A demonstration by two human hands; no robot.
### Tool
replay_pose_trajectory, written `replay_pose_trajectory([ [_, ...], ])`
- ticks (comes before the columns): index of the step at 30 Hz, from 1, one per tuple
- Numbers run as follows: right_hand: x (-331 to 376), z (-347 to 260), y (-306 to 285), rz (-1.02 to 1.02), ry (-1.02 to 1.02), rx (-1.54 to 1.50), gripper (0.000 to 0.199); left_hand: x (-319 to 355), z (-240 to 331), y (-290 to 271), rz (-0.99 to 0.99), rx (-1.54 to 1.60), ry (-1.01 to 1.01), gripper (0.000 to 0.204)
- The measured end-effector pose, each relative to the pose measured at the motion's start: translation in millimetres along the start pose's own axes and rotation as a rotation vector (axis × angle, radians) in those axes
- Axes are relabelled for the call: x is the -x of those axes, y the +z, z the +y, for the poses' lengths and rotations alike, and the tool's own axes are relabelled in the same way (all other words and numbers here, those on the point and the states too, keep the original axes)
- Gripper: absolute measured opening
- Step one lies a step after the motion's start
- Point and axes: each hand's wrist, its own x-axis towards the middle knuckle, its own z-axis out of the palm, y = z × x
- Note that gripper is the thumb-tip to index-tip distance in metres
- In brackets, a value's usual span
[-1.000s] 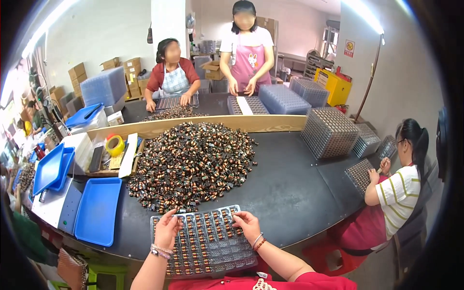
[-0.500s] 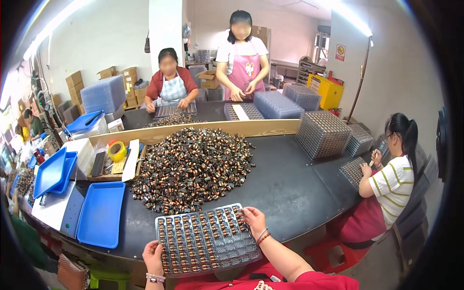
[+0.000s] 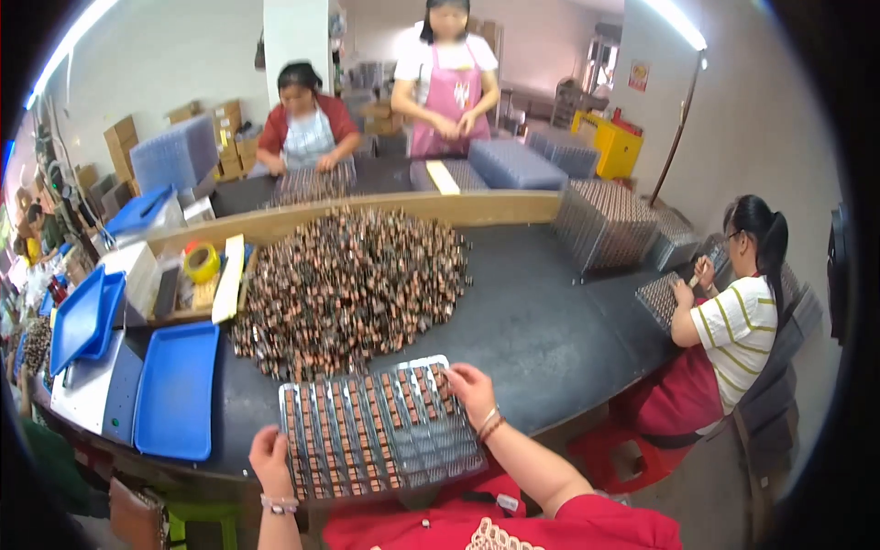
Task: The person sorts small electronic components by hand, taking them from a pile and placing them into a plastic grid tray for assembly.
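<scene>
A clear plastic tray (image 3: 435, 447) with rows of cells lies tilted at the table's near edge. Small copper-and-black coils (image 3: 344, 422) fill most of its left and upper cells; the lower right cells hold none. My left hand (image 3: 271, 463) grips the tray's left edge with curled fingers. At the upper right corner, my right hand (image 3: 473, 396) has thumb and fingertips pinched together over the cells. Blur hides what is between them. Just beyond the tray rises a large heap of loose coils (image 3: 348, 289).
Blue trays (image 3: 174, 390) lie to the left, near a box with yellow tape (image 3: 202, 263). A wooden strip (image 3: 495, 209) crosses the table behind the heap. Stacked filled trays (image 3: 605, 225) stand at the far right. Two people work across the table; another sits at the right (image 3: 742, 321).
The whole view has shifted, so the scene sits slightly higher and further left, and is blurred. Both hands keep nearly the same places on the tray.
</scene>
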Motion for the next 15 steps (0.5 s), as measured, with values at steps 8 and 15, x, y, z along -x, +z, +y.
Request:
replay_pose_trajectory([
  [8, -10.5, -25.5, 1.1, -0.308, -0.559, 0.881, 0.018, -15.6, 47.9, 101.0, -0.511, -0.089, -0.190, 0.031],
  [15, -5.4, -13.7, -9.9, -0.317, -0.788, 1.048, 0.017, 18.2, 33.1, 162.6, -0.739, -0.525, 0.320, 0.014],
])
